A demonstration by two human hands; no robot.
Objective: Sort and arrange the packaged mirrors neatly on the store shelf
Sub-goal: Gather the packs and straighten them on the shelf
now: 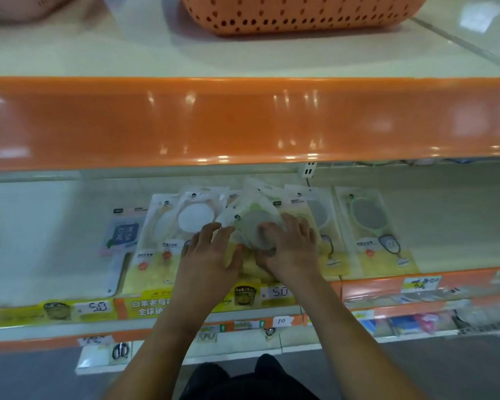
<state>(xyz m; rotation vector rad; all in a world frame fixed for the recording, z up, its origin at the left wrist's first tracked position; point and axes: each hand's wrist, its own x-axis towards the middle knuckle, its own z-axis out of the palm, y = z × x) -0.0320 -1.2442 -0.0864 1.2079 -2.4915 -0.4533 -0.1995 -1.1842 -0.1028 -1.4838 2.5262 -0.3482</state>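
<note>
Both hands reach onto the middle shelf (445,220) from below the camera. Left hand (210,255), fingers spread and lightly bent, rests on the left edge of a loose pile of packaged mirrors (251,223); fingertips touch the clear wrapper. Right hand (290,246), fingers spread and curved, lies over the right side of the same pile, covering part of a round grey mirror face. Whether either thumb hooks under a packet: cannot tell, blurred. Pile sits at shelf centre, packets overlapping at odd angles, top ones tilted.

Left of the pile: two overlapping yellow-bottomed mirror packs (168,241), one showing a white round mirror face. Further left, a pale pack with a blue label (122,235), lying flat and apart from the rest. Right of the pile: one mirror pack (326,226) partly under the right hand, then a green-framed mirror pack (370,229) lying flat just beside it, both roughly squared to the shelf front.

Shelf front edge carries yellow and orange price strips (93,308), "5.0" legible twice. Above, a broad glossy orange shelf lip (243,122); on the top shelf, a perforated orange basket (300,13). Lower shelves hold small packaged goods, too blurred to identify. Dark clothing visible at bottom centre.
</note>
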